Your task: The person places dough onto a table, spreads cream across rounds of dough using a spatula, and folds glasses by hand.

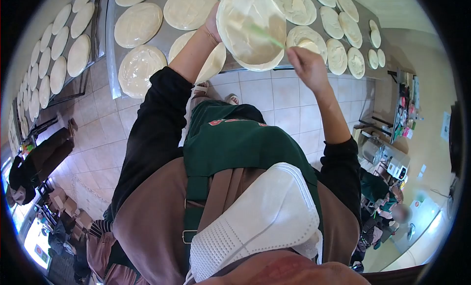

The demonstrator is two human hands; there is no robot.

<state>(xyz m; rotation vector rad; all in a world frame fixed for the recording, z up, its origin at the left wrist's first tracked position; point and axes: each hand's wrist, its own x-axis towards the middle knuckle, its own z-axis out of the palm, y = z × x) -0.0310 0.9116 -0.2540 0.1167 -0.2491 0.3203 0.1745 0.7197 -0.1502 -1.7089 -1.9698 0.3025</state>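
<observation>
Pale disc (245,42), doughy-looking, is being held up at the near edge of the worktop (169,36), ahead of the person's body; a second pale rim is showing just below its lower edge. The left hand (212,24) is supporting it at its left side. Most of that hand's fingers are hiding behind the disc, so I cannot tell whether they are spreading flat or pinching it. The right hand (308,64) is gripping a slim green tool (277,42), its fingers curling tightly around the near end. The tool's far end is crossing the front of the disc and is blurring there, so its shape is not showing clearly.

Around the held disc, other pale discs (138,25) are lying in rows on the worktop. One glossy disc (142,71) is sitting at the near left corner, while a disc with a thick smear (306,37) is lying just beyond the right hand. Over on the left, more discs (78,54) are covering a second worktop (102,20).

The person is wearing a green apron (235,138) with dark sleeves (164,98), and a white mask (260,206) is filling the lower view. Light tiles (274,93) are running underfoot. Farther off, a person in dark clothes (29,172) is appearing at the left.
</observation>
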